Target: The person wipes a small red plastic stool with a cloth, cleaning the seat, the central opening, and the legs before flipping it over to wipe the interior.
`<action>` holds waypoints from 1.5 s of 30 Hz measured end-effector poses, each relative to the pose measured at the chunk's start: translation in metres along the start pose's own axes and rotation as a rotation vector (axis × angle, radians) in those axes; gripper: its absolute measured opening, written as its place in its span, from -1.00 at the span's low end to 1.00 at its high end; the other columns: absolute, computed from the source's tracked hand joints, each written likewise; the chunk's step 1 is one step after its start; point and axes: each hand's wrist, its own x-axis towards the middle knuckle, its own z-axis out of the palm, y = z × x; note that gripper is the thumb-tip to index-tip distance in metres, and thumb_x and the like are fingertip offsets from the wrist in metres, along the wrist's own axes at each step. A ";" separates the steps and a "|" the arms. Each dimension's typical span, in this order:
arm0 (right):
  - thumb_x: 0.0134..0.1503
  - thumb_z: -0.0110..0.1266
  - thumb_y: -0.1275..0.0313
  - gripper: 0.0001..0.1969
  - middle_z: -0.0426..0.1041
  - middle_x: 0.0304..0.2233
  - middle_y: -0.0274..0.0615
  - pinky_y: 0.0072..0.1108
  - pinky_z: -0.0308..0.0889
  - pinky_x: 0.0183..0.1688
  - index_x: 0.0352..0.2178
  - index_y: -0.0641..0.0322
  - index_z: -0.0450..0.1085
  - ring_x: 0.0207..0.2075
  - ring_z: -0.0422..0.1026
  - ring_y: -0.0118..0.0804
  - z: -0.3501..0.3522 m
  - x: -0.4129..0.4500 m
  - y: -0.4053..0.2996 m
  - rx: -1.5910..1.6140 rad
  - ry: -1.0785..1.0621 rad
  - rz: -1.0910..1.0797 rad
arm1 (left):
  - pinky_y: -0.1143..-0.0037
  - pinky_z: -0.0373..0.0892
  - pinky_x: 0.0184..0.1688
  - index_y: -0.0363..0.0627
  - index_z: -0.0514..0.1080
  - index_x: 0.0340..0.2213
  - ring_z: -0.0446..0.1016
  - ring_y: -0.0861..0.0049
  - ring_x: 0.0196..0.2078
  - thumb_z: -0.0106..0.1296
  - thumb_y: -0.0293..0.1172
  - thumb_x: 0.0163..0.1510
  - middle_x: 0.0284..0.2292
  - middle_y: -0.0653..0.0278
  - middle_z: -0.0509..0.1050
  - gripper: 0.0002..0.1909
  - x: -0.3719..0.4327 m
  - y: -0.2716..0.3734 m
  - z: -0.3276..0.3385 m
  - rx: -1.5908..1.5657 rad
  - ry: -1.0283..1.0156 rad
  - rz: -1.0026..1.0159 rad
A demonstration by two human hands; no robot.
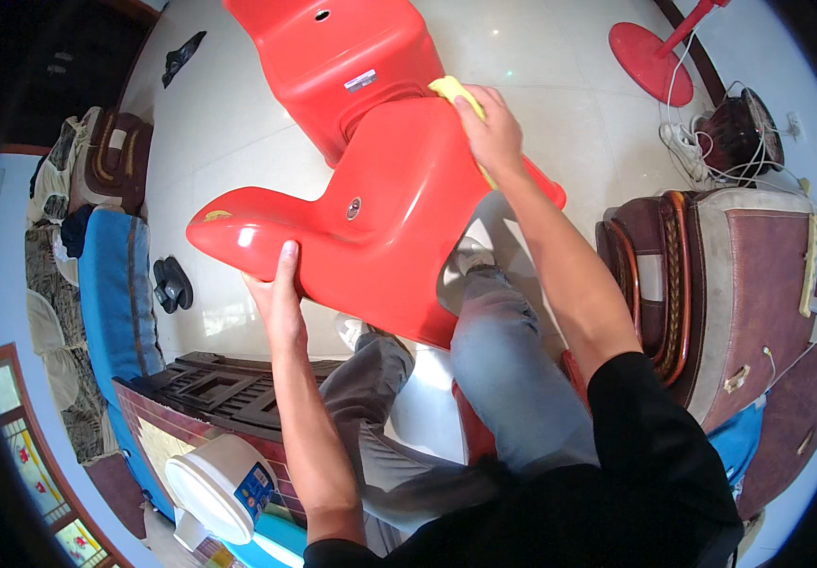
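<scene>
A red moulded plastic chair (pixel 394 184) is held tilted before my knees. My left hand (pixel 277 287) grips the edge of its rounded end at the left, thumb on top and fingers hidden underneath. Up at its far right edge, my right hand (pixel 493 128) presses a yellow cloth (pixel 456 92) against the plastic. Part of that cloth is covered by my fingers. Just beyond stands a second red plastic chair (pixel 344 53) with a small label, close against the first; whether they touch I cannot tell.
To the right are a brown leather sofa (pixel 756 284), tangled white cables (pixel 692 153) and a red round stand base (pixel 646 60). A dark wooden table (pixel 238 390) at lower left bears a white bucket (pixel 209 483). Black slippers (pixel 172 284) lie on the tiled floor (pixel 223 142).
</scene>
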 end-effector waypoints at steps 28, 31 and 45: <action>0.04 0.19 0.43 -0.72 0.45 -0.08 -0.11 -0.28 0.33 0.03 -0.15 0.05 0.52 0.04 0.39 0.04 -0.014 -0.058 -0.066 -0.297 -0.345 -0.556 | 0.36 0.45 0.06 -0.40 0.14 0.05 0.51 0.30 -0.01 0.45 -0.22 -0.05 -0.02 -0.06 0.44 -0.15 -0.005 0.006 0.009 -0.017 0.061 -0.046; -0.01 0.18 0.41 -0.76 0.51 -0.24 -0.05 -0.29 0.38 -0.09 -0.26 0.17 0.53 -0.16 0.51 0.01 0.001 -0.076 -0.127 -0.194 -0.634 -0.203 | 0.41 0.47 -0.02 -0.30 0.44 -0.11 0.56 0.41 -0.12 0.39 -0.24 0.02 -0.19 0.13 0.56 -0.49 -0.009 0.001 0.008 0.016 0.124 -0.025; -0.11 0.45 0.21 -0.20 0.41 0.03 -0.07 -0.28 0.44 -0.10 0.16 0.15 0.29 -0.11 0.50 -0.04 0.027 -0.159 -0.163 -0.200 -0.451 -0.531 | 0.24 0.13 0.36 -0.17 0.21 0.23 0.22 0.29 0.31 -0.34 0.31 0.34 0.22 0.12 0.29 -0.21 -0.015 0.016 -0.003 -0.762 0.029 -0.091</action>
